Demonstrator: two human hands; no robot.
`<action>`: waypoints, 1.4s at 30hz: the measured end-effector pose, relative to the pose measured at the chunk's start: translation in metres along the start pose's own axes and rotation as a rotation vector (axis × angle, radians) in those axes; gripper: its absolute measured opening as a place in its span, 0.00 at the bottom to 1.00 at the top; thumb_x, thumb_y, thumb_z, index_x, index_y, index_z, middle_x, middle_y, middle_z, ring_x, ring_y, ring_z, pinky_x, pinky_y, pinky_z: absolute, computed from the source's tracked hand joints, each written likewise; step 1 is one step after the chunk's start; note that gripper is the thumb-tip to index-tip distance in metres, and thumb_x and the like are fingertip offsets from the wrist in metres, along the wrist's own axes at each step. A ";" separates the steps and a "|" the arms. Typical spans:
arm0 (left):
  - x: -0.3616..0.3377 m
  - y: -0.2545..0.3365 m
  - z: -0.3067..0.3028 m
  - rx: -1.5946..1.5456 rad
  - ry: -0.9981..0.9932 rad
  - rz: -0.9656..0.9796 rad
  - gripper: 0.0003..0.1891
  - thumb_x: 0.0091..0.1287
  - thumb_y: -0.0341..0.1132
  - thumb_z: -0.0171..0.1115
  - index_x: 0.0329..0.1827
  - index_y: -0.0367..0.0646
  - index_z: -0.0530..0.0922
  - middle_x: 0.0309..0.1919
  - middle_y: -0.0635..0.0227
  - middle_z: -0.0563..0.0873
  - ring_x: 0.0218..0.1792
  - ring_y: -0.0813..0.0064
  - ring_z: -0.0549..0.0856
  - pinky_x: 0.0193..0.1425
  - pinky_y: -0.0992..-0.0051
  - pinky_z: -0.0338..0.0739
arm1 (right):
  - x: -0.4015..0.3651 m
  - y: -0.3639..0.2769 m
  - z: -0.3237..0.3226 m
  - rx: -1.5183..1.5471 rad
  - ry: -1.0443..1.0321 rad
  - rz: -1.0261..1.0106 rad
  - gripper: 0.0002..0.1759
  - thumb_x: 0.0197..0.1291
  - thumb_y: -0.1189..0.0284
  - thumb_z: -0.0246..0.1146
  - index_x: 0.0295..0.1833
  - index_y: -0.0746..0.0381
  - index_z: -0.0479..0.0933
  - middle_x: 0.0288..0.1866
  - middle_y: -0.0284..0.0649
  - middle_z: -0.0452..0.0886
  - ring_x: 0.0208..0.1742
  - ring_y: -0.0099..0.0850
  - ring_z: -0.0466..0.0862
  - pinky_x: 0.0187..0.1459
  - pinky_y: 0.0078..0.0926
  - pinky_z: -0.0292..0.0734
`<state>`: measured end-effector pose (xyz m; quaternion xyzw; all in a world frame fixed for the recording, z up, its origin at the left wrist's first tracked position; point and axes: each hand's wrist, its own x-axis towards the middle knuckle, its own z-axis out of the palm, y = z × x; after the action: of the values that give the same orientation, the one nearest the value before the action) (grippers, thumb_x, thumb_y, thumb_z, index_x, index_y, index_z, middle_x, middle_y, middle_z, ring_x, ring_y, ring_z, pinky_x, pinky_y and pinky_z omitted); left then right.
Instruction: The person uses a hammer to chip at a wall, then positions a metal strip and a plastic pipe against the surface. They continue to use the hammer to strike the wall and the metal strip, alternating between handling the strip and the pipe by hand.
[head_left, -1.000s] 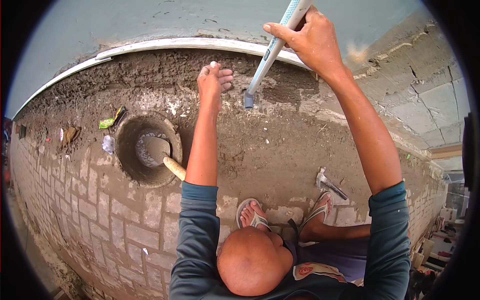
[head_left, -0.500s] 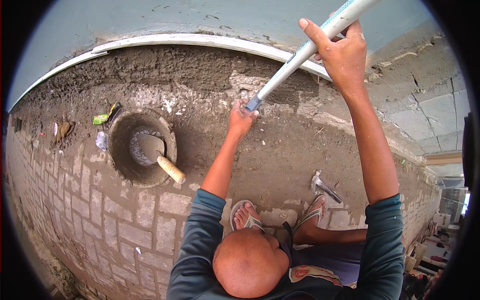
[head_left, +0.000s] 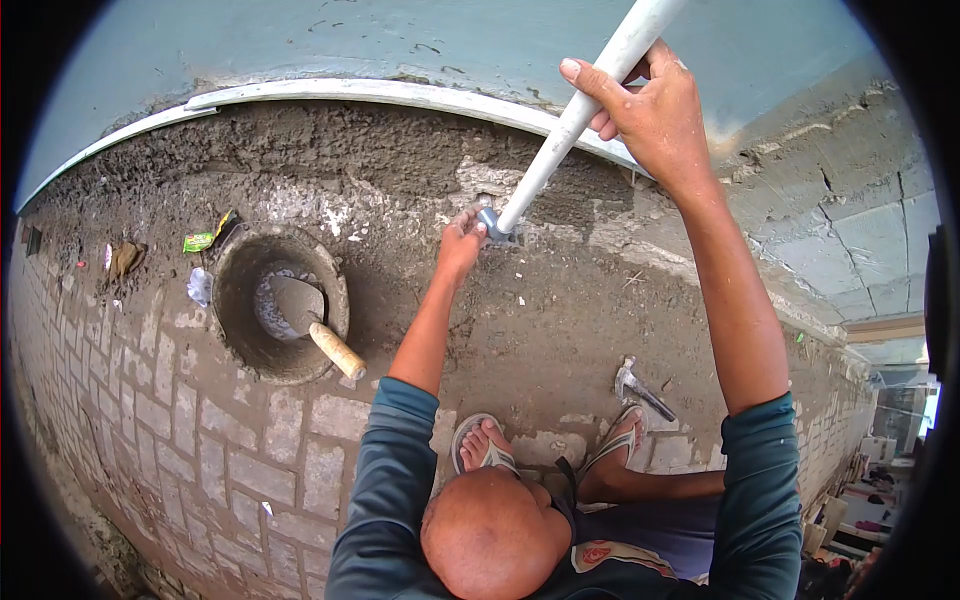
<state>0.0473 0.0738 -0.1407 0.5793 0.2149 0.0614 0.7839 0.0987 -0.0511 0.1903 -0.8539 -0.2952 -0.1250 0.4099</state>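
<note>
My right hand (head_left: 655,125) grips a long white plastic pipe (head_left: 560,140) along its length, thumb on the near side and fingers curled behind. The pipe slants down to the left, its upper part running out of view at the top. At its lower end is a short blue-grey pipe fitting (head_left: 489,221). The fingers of my left hand (head_left: 461,246) are closed on this fitting, close to the muddy ground at the wall's foot.
Left of my arms stands a round mortar bucket (head_left: 340,290) with a wooden-handled trowel (head_left: 335,348) inside. A hammer (head_left: 642,388) lies by my right foot. A white strip (head_left: 400,92) runs along the blue wall (head_left: 300,45). Wrappers (head_left: 200,242) lie beyond the bucket.
The pipe has turned, so its blue markings no longer show, and its upper part has swung left. The fitting now angles to the left of the pipe's end. My right hand has shifted left.
</note>
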 end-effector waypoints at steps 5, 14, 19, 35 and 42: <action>0.007 0.000 0.003 -0.017 0.013 -0.004 0.20 0.71 0.25 0.52 0.67 0.38 0.70 0.47 0.63 0.80 0.46 0.72 0.82 0.49 0.73 0.81 | 0.009 0.017 0.006 -0.028 0.017 -0.032 0.29 0.52 0.54 0.75 0.38 0.70 0.73 0.23 0.44 0.81 0.19 0.21 0.82 0.19 0.16 0.79; 0.012 -0.003 0.001 0.109 0.009 0.069 0.29 0.57 0.18 0.58 0.66 0.36 0.70 0.51 0.64 0.80 0.45 0.76 0.82 0.49 0.75 0.79 | 0.022 0.016 0.013 0.013 0.042 -0.002 0.29 0.48 0.55 0.77 0.36 0.67 0.70 0.19 0.42 0.80 0.16 0.23 0.81 0.18 0.20 0.78; 0.010 -0.001 0.008 0.150 0.009 0.107 0.32 0.56 0.18 0.65 0.68 0.33 0.68 0.51 0.63 0.81 0.46 0.75 0.83 0.50 0.75 0.79 | 0.026 0.016 0.016 0.022 0.040 -0.010 0.30 0.47 0.55 0.77 0.37 0.68 0.70 0.18 0.42 0.79 0.16 0.24 0.81 0.18 0.20 0.78; 0.009 0.003 0.011 0.786 0.065 0.346 0.35 0.61 0.34 0.67 0.69 0.29 0.63 0.50 0.44 0.74 0.51 0.46 0.78 0.58 0.60 0.73 | 0.046 0.010 0.035 -0.016 -0.042 -0.037 0.29 0.50 0.57 0.76 0.40 0.70 0.70 0.20 0.47 0.79 0.24 0.37 0.85 0.28 0.34 0.81; 0.015 -0.005 0.010 0.742 0.093 0.348 0.34 0.59 0.33 0.69 0.69 0.37 0.67 0.46 0.45 0.76 0.49 0.50 0.79 0.55 0.60 0.73 | 0.046 0.009 0.033 -0.013 -0.055 -0.055 0.26 0.53 0.61 0.74 0.40 0.71 0.71 0.22 0.49 0.80 0.24 0.37 0.86 0.27 0.32 0.81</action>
<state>0.0643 0.0687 -0.1475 0.8468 0.1565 0.1375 0.4894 0.1393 -0.0113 0.1847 -0.8512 -0.3290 -0.1147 0.3926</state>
